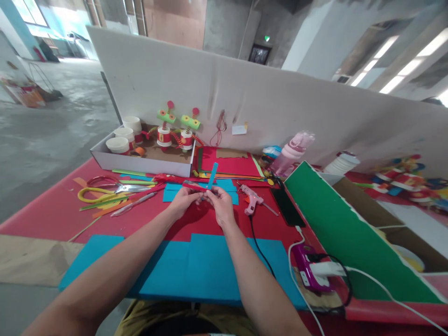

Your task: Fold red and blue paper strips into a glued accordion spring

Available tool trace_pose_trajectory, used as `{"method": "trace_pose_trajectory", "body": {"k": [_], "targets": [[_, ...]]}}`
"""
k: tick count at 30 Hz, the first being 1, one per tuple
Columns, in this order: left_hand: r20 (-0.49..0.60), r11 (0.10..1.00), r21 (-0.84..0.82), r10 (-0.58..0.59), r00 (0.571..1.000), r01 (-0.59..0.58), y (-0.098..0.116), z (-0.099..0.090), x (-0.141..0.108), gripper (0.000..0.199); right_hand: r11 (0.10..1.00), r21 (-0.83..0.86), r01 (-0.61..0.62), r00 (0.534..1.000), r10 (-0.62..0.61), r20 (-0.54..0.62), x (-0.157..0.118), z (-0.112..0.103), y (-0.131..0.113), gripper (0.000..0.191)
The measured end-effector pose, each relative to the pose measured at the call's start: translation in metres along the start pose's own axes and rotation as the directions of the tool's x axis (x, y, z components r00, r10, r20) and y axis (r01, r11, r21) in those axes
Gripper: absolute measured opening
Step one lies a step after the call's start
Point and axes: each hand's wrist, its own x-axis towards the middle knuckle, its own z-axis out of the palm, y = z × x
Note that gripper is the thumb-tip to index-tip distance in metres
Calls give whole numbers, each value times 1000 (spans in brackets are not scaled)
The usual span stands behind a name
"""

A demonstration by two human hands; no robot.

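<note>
Hovering over the red table (pixel 122 227), the left hand (pixel 184 202) and right hand (pixel 221 204) are basically together. Blue strip (pixel 213 173) points up and away, near end pinched by the right fingertips, so that hand's closer; red strip (pixel 194 187) runs crosswise between them, clamped in the left, looks like.

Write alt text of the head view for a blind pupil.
A person's left hand and right hand hold a red strip and a blue strip over a red tabletop. Scissors lie to the left, a pink glue gun to the right; farther back, a box holds paper-cup figures.
</note>
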Motion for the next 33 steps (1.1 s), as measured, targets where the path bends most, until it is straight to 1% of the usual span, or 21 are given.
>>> {"method": "trace_pose_trajectory", "body": {"k": [1, 3, 7, 11, 13, 17, 23, 30, 33], "targets": [[16, 1000, 12, -5, 1000, 5, 1, 1, 0, 26, 1000, -3, 9, 1000, -9, -10, 0, 0, 0, 27], [11, 1000, 15, 6, 1000, -6, 1, 1, -1, 27, 1000, -2, 19, 1000, -19, -9, -1, 1, 0, 27], [-48, 997, -41, 58, 997, -60, -1, 1, -1, 29, 999, 38, 0, 998, -3, 64, -2, 2, 1, 29], [-65, 997, -39, 67, 996, -69, 0, 2, -2, 30, 997, 74, -15, 993, 6, 121, -3, 2, 1, 29], [-68, 997, -32, 71, 995, -73, 2, 3, -2, 29, 995, 92, -33, 993, 22, 112, -3, 3, -1, 28], [-42, 994, -10, 109, 993, -110, 2, 4, -2, 26, 993, 111, -47, 998, 42, 44, -3, 4, -1, 24], [-44, 992, 7, 130, 991, -129, -1, 4, -2, 24, 991, 130, -45, 999, 46, -10, -1, 4, 3, 27], [-61, 996, -11, 92, 994, -93, 1, 3, -2, 24, 997, 56, -50, 999, 49, 14, -2, 5, 4, 31], [-56, 996, -10, 93, 994, -94, 2, 3, -3, 24, 998, 47, -47, 999, 46, 24, -2, 5, 4, 29]]}}
